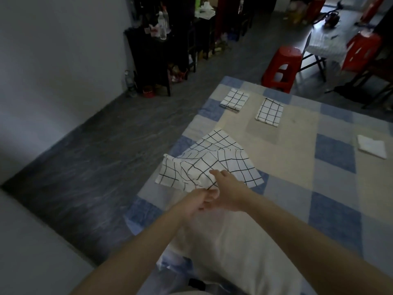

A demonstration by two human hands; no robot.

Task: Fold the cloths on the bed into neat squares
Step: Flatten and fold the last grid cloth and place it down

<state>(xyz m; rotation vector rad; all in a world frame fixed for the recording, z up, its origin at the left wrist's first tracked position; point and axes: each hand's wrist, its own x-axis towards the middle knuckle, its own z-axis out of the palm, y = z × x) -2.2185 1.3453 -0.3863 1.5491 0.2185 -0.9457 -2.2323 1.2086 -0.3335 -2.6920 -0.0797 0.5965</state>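
Observation:
A white cloth with a black grid (204, 165) lies loosely spread near the bed's left edge, its near side lifted and bunched. My left hand (197, 201) grips the cloth's near edge from below. My right hand (227, 188) pinches the same edge just beside it, thumb on top. Two folded grid cloths lie at the far end of the bed, one at the left (234, 100) and one to its right (269, 112). A folded plain white cloth (372, 149) lies at the right.
The bed (297, 158) has a blue and beige checked cover; its left edge drops to a dark floor. A pale pillow (238, 248) lies under my forearms. Red plastic stools (282, 68) stand beyond the bed's far edge, dark shelves (157, 52) by the wall.

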